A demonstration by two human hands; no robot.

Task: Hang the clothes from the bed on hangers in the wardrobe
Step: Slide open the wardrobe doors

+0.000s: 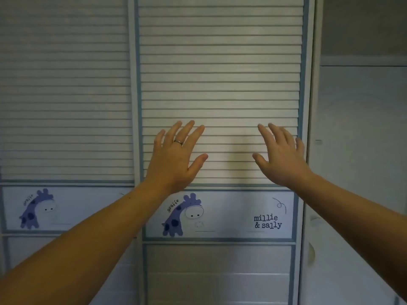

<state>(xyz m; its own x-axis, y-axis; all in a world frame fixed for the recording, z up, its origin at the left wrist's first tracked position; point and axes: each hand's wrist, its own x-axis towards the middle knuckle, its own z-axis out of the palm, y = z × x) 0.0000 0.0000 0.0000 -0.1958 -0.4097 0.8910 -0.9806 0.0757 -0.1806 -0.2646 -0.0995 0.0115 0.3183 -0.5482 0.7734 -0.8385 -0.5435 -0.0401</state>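
Observation:
A white wardrobe fills the view, with slatted sliding doors edged in blue. The right door [220, 73] is in front and closed. Both arms reach forward to it. My left hand [176, 157] is held flat with fingers spread against the slats; a ring sits on one finger. My right hand [279, 155] lies open the same way near the door's right edge. Neither hand holds anything. No clothes, hangers or bed are in view.
The left door [66, 89] sits behind the right one, also closed. Both doors carry a purple giraffe picture [182, 213] on a band below the slats, and the right has the words "millie & sally". A plain white panel [361, 139] stands to the right.

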